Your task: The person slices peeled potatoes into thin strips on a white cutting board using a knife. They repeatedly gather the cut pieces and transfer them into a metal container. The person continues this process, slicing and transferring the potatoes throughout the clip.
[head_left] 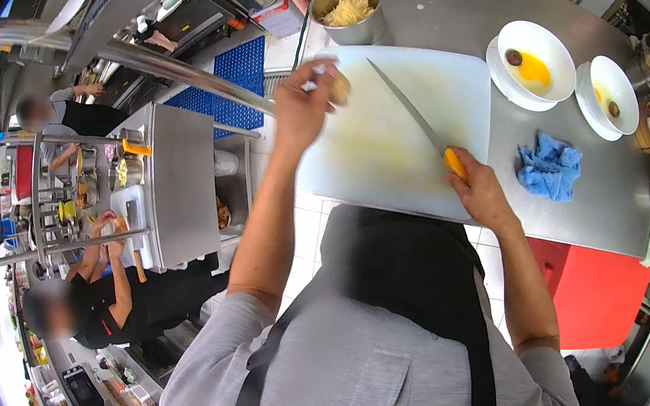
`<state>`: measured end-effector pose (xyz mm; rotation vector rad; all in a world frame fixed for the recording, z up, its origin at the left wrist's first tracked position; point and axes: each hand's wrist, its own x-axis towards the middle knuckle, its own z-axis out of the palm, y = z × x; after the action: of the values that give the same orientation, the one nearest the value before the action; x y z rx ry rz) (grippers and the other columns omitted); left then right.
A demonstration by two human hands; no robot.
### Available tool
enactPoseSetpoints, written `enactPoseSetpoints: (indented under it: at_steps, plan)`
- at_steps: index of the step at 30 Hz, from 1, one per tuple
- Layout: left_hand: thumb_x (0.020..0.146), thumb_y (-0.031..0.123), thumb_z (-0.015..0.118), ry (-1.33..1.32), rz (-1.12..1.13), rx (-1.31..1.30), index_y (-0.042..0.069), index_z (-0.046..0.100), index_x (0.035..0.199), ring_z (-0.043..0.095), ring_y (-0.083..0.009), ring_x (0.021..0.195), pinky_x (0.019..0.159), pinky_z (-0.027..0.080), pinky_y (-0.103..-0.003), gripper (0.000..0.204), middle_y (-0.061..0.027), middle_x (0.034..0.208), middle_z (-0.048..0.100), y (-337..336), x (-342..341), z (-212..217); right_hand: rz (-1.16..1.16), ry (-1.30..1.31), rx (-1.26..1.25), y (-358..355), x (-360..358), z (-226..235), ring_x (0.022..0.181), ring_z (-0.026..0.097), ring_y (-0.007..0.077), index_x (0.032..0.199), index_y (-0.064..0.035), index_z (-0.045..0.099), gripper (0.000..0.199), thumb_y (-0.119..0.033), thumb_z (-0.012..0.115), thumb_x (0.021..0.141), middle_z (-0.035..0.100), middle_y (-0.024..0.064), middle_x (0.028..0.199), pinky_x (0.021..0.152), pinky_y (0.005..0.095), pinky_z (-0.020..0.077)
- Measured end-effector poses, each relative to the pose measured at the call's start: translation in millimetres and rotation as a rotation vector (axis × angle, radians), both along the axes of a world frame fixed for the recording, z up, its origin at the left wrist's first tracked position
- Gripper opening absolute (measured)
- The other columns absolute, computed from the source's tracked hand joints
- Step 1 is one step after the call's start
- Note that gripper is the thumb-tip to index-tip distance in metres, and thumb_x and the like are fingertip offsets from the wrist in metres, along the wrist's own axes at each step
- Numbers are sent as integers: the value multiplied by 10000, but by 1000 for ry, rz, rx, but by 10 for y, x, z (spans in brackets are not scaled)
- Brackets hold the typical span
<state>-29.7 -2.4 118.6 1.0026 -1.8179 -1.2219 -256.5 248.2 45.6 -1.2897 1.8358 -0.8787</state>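
A white cutting board (399, 155) lies on the steel counter (576, 211). My right hand (478, 188) grips the yellow handle of a long knife (410, 113), whose blade lies slanted across the board, tip toward the far left. My left hand (304, 103) is raised over the board's left edge and holds a small pale-brown piece of food (340, 88) between the fingers.
A steel bowl of shredded pale food (347, 10) stands beyond the board. Two white bowls with yellow liquid (535, 62) (614, 95) and a blue cloth (548, 169) lie to the right. Two other people work at steel racks (177, 181) on the left.
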Motion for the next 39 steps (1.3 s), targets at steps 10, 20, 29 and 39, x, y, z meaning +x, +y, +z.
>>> enactPoseSetpoints:
  at_steps: [10, 20, 29, 39]
  plan:
    - [924, 108, 790, -135, 5, -61, 35, 758, 1246, 732, -243, 937, 790, 586, -358, 332, -164, 1136, 696, 127, -72, -1391, 75, 54, -31, -240, 238, -151, 1065, 666, 508, 1421, -4, 547, 453, -181, 638, 1014, 710, 312, 1134, 942, 546, 524]
    - [886, 57, 828, -116, 42, -459, 24, 757, 1068, 739, -249, 896, 773, 617, -344, 197, -146, 1083, 715, 176, -80, -1372, 138, 279, 151, -632, 331, -151, 992, 698, 496, 1290, 10, 528, 335, -198, 589, 1035, 722, 307, 1011, 890, 589, 540]
    - [920, 70, 809, -186, 30, -317, 27, 767, 1036, 718, -224, 868, 732, 609, -328, 131, -130, 990, 710, 412, -125, -1270, 184, 356, 252, -649, 367, 7, 1013, 708, 493, 1247, 23, 544, 294, -195, 557, 1051, 730, 313, 1015, 902, 594, 549]
    - [832, 37, 801, -147, -48, -583, 54, 750, 1070, 692, -313, 1015, 856, 594, -398, 244, -134, 1129, 705, 293, -50, -1331, 231, 421, 208, -786, 358, 85, 970, 721, 499, 1241, 47, 550, 307, -185, 502, 1045, 733, 326, 991, 901, 594, 553]
